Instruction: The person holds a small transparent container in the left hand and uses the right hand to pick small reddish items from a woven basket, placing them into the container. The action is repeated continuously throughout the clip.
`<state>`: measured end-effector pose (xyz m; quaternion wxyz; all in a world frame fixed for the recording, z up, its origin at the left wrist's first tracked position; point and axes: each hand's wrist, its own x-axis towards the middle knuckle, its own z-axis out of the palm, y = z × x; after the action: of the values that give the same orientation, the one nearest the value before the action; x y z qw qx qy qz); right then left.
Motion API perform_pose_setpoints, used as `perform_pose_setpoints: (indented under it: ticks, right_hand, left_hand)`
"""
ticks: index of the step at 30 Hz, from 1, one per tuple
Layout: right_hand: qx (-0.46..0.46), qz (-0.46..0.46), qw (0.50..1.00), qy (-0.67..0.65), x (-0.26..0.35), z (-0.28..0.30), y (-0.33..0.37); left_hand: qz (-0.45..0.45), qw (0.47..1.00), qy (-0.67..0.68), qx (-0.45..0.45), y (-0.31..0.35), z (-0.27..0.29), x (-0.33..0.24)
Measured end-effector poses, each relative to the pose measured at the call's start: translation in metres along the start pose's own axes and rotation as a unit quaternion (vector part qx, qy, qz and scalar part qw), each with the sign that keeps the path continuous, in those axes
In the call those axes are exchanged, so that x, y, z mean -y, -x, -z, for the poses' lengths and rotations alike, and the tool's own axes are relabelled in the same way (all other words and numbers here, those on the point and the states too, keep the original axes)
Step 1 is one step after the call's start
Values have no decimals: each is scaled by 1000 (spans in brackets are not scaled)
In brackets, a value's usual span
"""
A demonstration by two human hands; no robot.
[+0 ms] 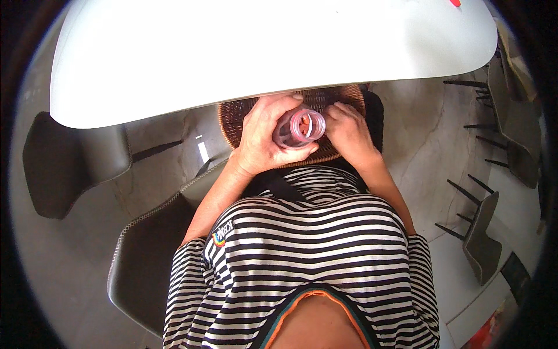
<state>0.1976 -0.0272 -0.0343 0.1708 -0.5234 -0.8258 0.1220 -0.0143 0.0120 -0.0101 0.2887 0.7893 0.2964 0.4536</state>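
A clear plastic jar (283,132) with a pinkish tint is tilted so its uncovered, threaded mouth faces up toward me. My left hand (258,136) wraps around it from the left, thumb and fingers on opposite sides. Reddish-orange pieces and a white strip show through the mouth, too small to name. Close by the jar's right side is my right hand (347,132), its fingers curled in; whatever they hold, if anything, is hidden. Both hands are above a brown wicker basket (231,119) on my lap, partly covered by the hands and the table edge.
A white table (261,52) with a rounded edge lies just beyond my hands, overhanging the basket. A red object (455,2) sits at its far right. Grey chairs stand to the left (55,168) and right (485,235); another chair (148,256) is close at my left side.
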Motion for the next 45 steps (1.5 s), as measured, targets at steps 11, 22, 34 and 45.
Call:
perform_pose_setpoints:
  ticks: [11, 22, 34, 45]
  right_hand:
    - [-216, 37, 949, -226, 60, 105, -33]
    - [-255, 88, 939, -212, 72, 98, -46]
    - [-2, -101, 990, 94, 10, 32, -11]
    - [45, -97, 994, -18, -2, 0, 5]
  left_hand:
    - [-4, 1000, 3, -4, 6, 2, 2]
    - [-9, 1000, -5, -5, 8, 6, 4]
    - [5, 1000, -4, -4, 9, 7, 5]
    - [3, 1000, -3, 2, 7, 7, 4]
